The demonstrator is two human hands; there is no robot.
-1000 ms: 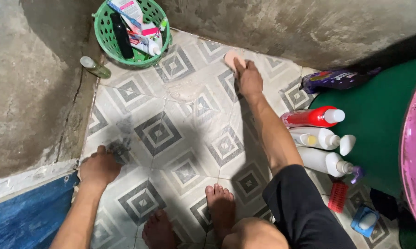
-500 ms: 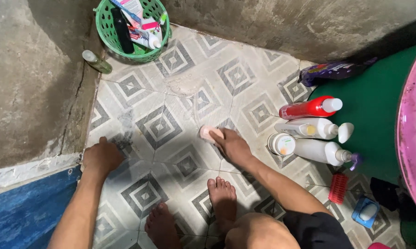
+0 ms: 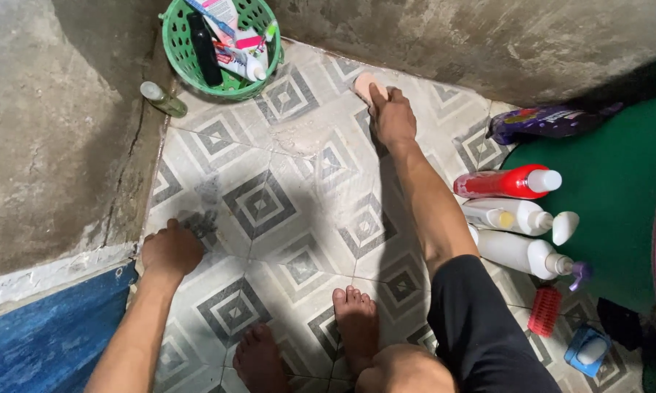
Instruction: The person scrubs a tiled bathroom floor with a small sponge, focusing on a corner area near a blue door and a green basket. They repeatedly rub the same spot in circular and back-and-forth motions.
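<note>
Where the patterned tile floor meets the far concrete wall, a pale pink sponge is pressed flat against the tiles. It is covered by the right hand, whose fingers are curled narrowly over its near edge, so that only the far end of the sponge is seen. The right arm is stretched out nearly straight. The left hand is planted on the floor at the near left, beside the rough wall; its fingers are bunched into a loose fist with nothing held, next to a dark smudge on a tile. Two bare feet are set on the tiles below. A green basket of tubes and bottles is stood in the far corner, well left of the sponge, with a small green bottle laid beside it. To the right, a red bottle and two white bottles are laid on their sides, near a red brush and a purple pouch.
</note>
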